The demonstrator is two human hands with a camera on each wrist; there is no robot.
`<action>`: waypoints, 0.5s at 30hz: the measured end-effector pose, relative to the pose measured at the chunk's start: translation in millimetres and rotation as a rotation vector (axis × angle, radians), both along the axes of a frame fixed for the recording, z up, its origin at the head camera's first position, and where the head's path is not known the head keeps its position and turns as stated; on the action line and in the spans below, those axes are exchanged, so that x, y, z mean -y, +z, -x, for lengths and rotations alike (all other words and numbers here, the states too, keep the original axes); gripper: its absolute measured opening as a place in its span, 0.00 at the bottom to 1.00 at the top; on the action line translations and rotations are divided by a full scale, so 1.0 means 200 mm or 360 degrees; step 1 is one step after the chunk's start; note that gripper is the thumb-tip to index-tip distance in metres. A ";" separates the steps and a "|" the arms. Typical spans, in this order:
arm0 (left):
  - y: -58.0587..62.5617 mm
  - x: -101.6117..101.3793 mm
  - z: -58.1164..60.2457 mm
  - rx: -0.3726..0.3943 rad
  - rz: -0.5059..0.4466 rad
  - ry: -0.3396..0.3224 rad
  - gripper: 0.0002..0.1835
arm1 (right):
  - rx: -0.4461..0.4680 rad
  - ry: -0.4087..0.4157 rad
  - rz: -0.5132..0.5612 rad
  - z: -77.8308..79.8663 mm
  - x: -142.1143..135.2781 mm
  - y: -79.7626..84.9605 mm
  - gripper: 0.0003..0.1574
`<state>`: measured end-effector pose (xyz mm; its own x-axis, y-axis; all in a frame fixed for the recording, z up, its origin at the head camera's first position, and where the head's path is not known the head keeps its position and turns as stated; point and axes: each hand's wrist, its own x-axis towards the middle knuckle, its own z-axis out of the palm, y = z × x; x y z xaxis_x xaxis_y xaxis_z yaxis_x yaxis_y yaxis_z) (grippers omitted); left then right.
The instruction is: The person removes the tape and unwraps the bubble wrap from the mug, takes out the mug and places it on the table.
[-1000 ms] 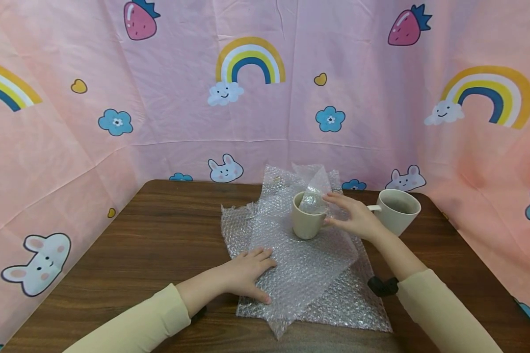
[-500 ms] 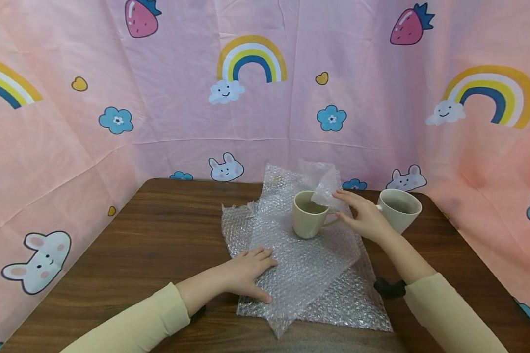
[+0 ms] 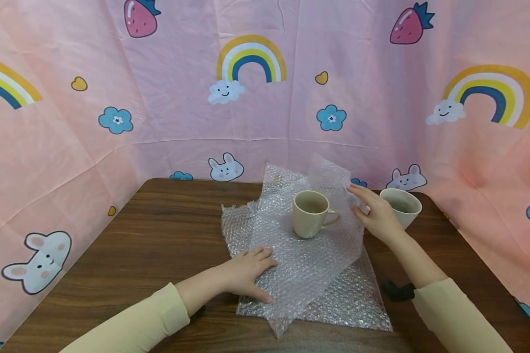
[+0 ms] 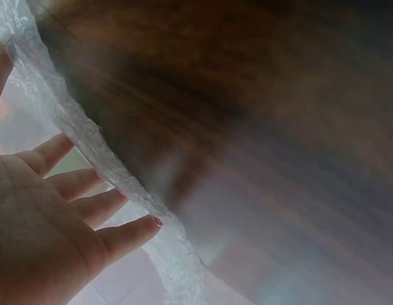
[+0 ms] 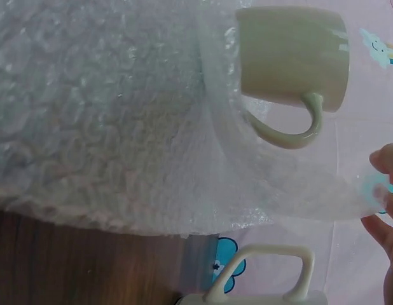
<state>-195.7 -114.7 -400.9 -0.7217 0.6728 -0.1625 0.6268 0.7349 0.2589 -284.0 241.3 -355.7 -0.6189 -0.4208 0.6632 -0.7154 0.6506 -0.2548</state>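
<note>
Mug upright mid-wrap, handle right. Left hand flat, fingers straight, pinning near edge. Right hand lifting far corner, grip unclear. Best: keep sheet pinned, fold corner snug over rim, avoid tipping. Second mug close behind wrist.

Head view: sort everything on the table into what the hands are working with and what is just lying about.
In hand:
- top bubble wrap sheet, pressed flat by the left hand, far corner lifted by the right hand
- beige mug standing on that sheet

Lying about:
- second mug on the bare table, beyond the right hand
- lower bubble wrap sheet
</note>
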 end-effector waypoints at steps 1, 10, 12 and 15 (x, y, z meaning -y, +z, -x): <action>0.00 0.00 0.00 0.0000 0.0000 -0.0001 0.47 | -0.0015 -0.0012 -0.0014 0.00 0.00 0.00 0.37; -0.01 0.00 0.01 -0.0008 0.0024 -0.0002 0.47 | -0.0459 0.0007 -0.0218 0.01 -0.02 -0.04 0.40; -0.01 0.00 0.01 -0.0015 0.0026 -0.0003 0.47 | -0.0509 0.0008 -0.0297 0.00 -0.02 -0.05 0.38; -0.01 0.00 0.01 -0.0020 0.0027 -0.0002 0.48 | -0.0385 -0.0037 -0.0388 -0.02 -0.02 -0.06 0.35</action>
